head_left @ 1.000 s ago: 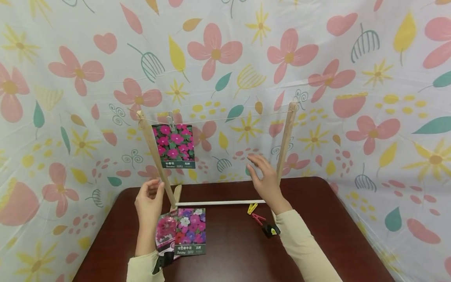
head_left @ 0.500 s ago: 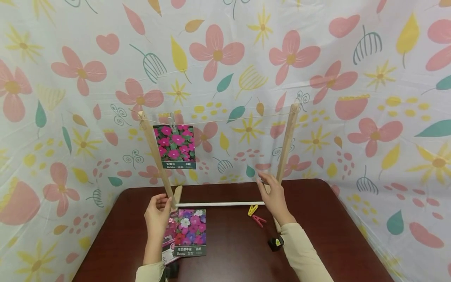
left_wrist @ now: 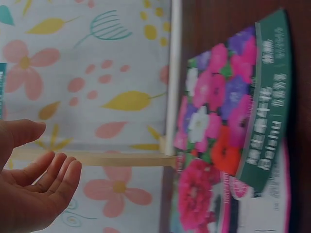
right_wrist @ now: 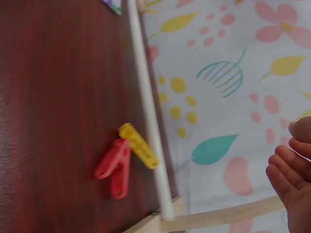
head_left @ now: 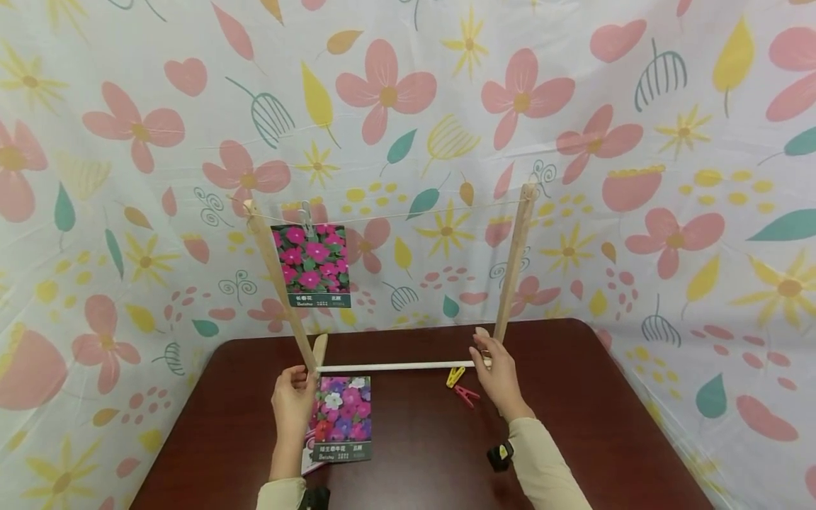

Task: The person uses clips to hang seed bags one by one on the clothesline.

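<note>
A wooden frame stands on the table, with a left post (head_left: 280, 283), a right post (head_left: 515, 269), a white rod (head_left: 395, 367) low between them and a string (head_left: 414, 214) across the top. From the string a clear clip (head_left: 309, 219) holds a pink-flower seed packet (head_left: 312, 265). My left hand (head_left: 293, 404) is by the foot of the left post, fingers loosely bent around nothing in the left wrist view. Beside it lies a mixed-flower packet (head_left: 344, 418) over another packet (left_wrist: 197, 199). My right hand (head_left: 500, 379) is near the right post's lower end, likewise holding nothing in its wrist view.
A yellow clothespin (right_wrist: 138, 146) and a red clothespin (right_wrist: 115, 167) lie on the dark table (head_left: 421, 446) near the rod's right end. A flower-printed cloth (head_left: 408, 106) hangs behind the frame.
Both hands have moved down along the posts towards the rod's ends. The left one has also shifted right, the right one slightly right. The hanging packet stays put.
</note>
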Motion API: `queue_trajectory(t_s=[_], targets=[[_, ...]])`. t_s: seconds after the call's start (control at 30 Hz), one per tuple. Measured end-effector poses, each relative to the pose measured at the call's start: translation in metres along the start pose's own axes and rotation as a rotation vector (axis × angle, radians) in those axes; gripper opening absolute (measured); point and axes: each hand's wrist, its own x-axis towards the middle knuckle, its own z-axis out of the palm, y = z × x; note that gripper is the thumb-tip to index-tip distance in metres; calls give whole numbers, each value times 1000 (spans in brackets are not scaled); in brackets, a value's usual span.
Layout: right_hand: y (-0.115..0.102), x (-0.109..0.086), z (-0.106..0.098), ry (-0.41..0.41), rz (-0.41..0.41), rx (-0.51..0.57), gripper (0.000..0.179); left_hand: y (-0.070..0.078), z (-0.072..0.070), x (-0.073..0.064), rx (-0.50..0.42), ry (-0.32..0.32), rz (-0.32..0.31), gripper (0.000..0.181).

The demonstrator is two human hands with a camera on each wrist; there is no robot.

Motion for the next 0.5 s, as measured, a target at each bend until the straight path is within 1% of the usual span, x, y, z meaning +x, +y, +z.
queue_trajectory(t_s=[0.1, 0.17, 0.23, 0.3, 0.33, 0.4, 0.5], targets=[[7, -5, 2, -6, 28, 4, 29, -10, 6, -2, 31, -9, 2, 28], [11, -7, 4, -17, 47, 5, 30, -17, 9, -3, 40, -39, -22, 30], [14, -9, 5, -41, 82, 8, 32, -23, 13, -5, 54, -68, -42, 34], [16, -11, 6, -87, 134, 9, 35, -28, 16, -6, 80, -97, -52, 38], [17, -13, 6, -113, 155, 3, 37, -31, 17, -7, 108, -108, -52, 40], [18, -15, 7, -173, 208, -16, 42, -34, 20, -8, 158, -127, -38, 44], [22, -20, 10, -260, 255, -58, 49, -38, 22, -12, 231, -174, -41, 49]])
